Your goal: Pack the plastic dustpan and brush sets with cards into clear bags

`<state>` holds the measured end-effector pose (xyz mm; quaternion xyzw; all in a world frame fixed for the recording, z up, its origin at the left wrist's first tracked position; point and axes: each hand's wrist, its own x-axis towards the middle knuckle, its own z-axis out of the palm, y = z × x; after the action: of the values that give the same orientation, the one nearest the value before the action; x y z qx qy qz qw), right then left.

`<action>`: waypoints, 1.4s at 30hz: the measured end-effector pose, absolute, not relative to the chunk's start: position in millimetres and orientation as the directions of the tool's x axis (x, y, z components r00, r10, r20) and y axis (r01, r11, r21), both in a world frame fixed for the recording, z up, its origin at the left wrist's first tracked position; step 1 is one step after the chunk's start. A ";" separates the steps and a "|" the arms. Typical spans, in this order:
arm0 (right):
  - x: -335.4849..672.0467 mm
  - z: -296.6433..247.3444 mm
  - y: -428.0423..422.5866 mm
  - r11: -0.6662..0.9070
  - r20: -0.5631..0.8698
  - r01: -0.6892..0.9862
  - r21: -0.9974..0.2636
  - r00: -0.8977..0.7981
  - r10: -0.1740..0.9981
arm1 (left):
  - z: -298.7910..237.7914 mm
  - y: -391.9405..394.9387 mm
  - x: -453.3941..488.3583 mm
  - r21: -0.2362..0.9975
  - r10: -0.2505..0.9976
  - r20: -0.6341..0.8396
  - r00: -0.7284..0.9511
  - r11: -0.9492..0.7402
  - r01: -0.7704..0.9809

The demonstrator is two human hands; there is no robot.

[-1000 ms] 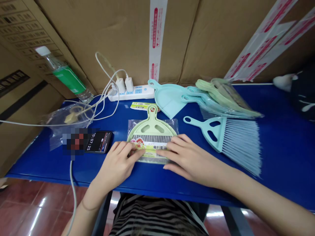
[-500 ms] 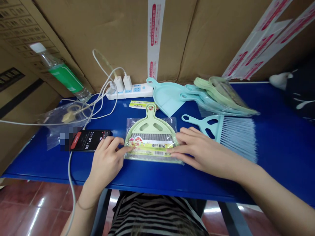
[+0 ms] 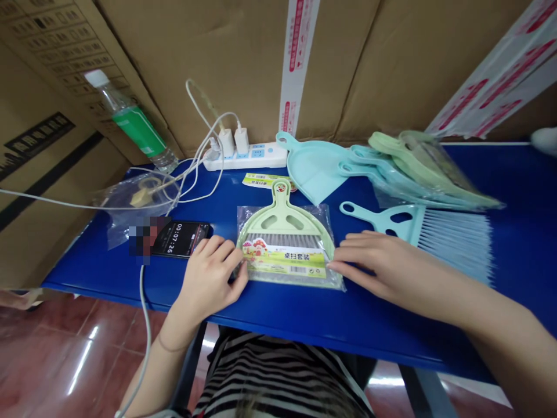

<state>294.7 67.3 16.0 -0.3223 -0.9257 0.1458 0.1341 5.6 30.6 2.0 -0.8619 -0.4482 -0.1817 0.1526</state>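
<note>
A pale green dustpan and brush set [image 3: 282, 217] lies flat on the blue table, sealed in a clear bag with a printed card [image 3: 287, 258] across its front. My left hand [image 3: 215, 273] rests at the bag's left edge, fingers loosely bent and the thumb apart from them. At the right edge is my right hand [image 3: 374, 261], its thumb tip touching the bag and its fingers loosely extended. Neither hand visibly grips the set. Close behind my right hand lies a light blue brush [image 3: 391, 223], bristles pointing right.
Behind the set are a blue dustpan [image 3: 315, 165] and a loose label card [image 3: 261, 179]. Bagged green and blue sets [image 3: 430, 168] are piled at the back right. A phone [image 3: 183, 238], cables, a power strip [image 3: 270, 155] and a bottle [image 3: 139, 130] stand left.
Both hands have drawn slightly outward from the bagged set, uncovering more of its card. The set keeps its place on the table; the view has shifted left.
</note>
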 end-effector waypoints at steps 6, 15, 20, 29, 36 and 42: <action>289.8 17.3 65.5 0.815 0.254 0.531 -0.233 -0.776 0.578 | -1.1 31.1 4.8 -0.144 0.676 0.473 0.564 -0.573 0.807; 259.4 -2.5 52.3 0.895 0.308 0.444 -0.037 -0.848 0.432 | 0.2 28.4 9.5 -0.136 0.564 0.399 0.723 -0.743 0.655; 258.2 -5.5 52.9 0.881 0.295 0.472 -0.031 -0.838 0.460 | -1.1 30.2 10.8 -0.127 0.588 0.361 0.724 -0.738 0.663; 266.3 -1.0 54.4 0.680 0.349 0.732 -0.051 -0.624 0.699 | 1.2 29.3 3.4 -0.112 0.627 0.459 0.630 -0.662 0.741; 273.7 3.1 58.2 0.384 0.035 0.781 -0.492 -0.423 0.905 | -0.5 36.6 -1.1 -0.138 0.687 0.491 0.535 -0.545 0.827; 279.7 8.4 71.0 0.194 0.012 0.485 -0.852 -0.354 0.935 | 1.4 33.5 3.0 0.014 0.637 0.444 0.630 -0.708 0.706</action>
<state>279.7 71.0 8.4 -0.4935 -0.7196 0.3991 0.2817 3.0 33.5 1.4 -0.8991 -0.3735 -0.2132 0.0809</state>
